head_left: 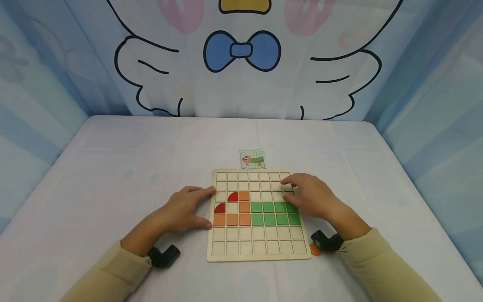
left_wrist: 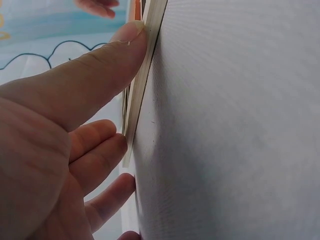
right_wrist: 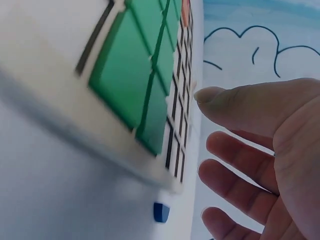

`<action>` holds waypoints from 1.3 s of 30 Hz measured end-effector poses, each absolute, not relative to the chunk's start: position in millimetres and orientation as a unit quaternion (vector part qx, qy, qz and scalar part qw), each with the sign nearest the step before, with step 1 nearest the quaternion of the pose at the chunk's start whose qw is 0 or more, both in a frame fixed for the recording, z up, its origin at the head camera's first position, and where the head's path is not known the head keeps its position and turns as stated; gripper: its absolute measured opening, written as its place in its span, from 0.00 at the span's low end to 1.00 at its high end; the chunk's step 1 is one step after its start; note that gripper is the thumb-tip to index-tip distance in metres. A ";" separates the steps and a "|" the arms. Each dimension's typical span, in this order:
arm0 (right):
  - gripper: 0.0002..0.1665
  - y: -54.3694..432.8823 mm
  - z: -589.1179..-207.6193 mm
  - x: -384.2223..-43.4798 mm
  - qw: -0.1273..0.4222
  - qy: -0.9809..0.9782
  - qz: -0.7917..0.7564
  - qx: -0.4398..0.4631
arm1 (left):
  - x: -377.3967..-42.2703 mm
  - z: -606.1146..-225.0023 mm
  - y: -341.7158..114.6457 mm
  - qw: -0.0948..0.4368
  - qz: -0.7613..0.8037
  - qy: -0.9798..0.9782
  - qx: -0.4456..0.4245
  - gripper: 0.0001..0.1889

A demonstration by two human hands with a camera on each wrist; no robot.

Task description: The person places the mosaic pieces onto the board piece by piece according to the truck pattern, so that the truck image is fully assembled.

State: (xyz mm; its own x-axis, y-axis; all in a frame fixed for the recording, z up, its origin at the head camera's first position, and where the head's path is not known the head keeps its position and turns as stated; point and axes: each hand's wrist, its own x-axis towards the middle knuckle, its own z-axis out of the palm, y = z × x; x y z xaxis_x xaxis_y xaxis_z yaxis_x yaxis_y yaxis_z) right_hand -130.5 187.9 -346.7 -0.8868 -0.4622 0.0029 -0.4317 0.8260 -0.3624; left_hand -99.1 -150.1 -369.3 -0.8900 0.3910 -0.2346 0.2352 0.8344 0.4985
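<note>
A wooden grid board [head_left: 260, 247] lies on the table. Green square tiles [head_left: 268, 213] fill two rows at its right, and orange square tiles [head_left: 244, 207] sit in cells to their left. Two red quarter-round tiles [head_left: 233, 196] lie near the orange ones. My left hand [head_left: 183, 209] rests at the board's left side, with thumb and fingertips spread along the edge. Over the right side, my right hand [head_left: 313, 195] hovers with loosely bent fingers and nothing in them; the right wrist view shows its thumb [right_wrist: 240, 102] apart from the green tiles.
Behind the board's top edge lies a small picture card [head_left: 253, 159] with a gridded pattern. Orange pieces [head_left: 315, 249] are partly hidden under the right wrist's black camera [head_left: 326, 241]. A small blue piece [right_wrist: 161, 212] lies beyond the board's edge. A printed curtain [head_left: 241, 92] closes off the back.
</note>
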 end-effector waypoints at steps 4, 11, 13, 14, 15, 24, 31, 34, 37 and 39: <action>0.25 196.3 -348.0 -129.5 0.042 0.961 -0.177 -0.211 | -99.1 -369.0 -150.2 0.165 0.232 0.944 0.169 0.49; 0.28 207.6 -352.4 -131.5 0.041 0.971 -0.159 -0.176 | -99.0 -369.3 -150.7 0.163 0.237 0.942 0.172 0.48; 0.27 210.3 -353.4 -132.7 0.044 0.973 -0.158 -0.164 | -98.9 -369.3 -151.0 0.163 0.238 0.942 0.173 0.48; 0.27 211.4 -353.8 -133.3 0.044 0.974 -0.156 -0.159 | -98.8 -369.2 -151.1 0.163 0.238 0.942 0.174 0.48; 0.27 212.5 -354.2 -133.9 0.044 0.975 -0.154 -0.155 | -98.8 -369.1 -151.2 0.163 0.238 0.942 0.175 0.48; 0.24 219.4 -358.1 -138.2 0.042 0.977 -0.143 -0.151 | -98.5 -368.6 -151.2 0.162 0.237 0.942 0.173 0.49; 0.22 221.3 -361.5 -142.4 0.042 0.977 -0.144 -0.152 | -98.7 -369.3 -151.3 0.162 0.238 0.942 0.170 0.48; 0.20 221.3 -362.2 -144.1 0.040 0.976 -0.145 -0.158 | -98.9 -369.6 -151.1 0.163 0.237 0.943 0.171 0.48; 0.18 221.1 -362.9 -145.5 0.040 0.975 -0.144 -0.164 | -99.0 -369.8 -151.0 0.164 0.237 0.942 0.171 0.48; 0.16 220.7 -363.1 -146.3 0.041 0.975 -0.143 -0.165 | -98.9 -369.7 -151.1 0.164 0.237 0.942 0.171 0.48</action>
State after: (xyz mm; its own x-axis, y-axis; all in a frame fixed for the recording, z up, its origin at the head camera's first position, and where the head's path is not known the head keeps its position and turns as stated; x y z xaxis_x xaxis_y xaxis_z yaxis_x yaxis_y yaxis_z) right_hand -146.3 220.7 -363.1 -0.9424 -0.3329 -0.0336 -0.3091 0.9048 -0.2929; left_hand -98.9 -151.1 -369.7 -0.8879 0.3993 -0.2285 0.2435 0.8293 0.5030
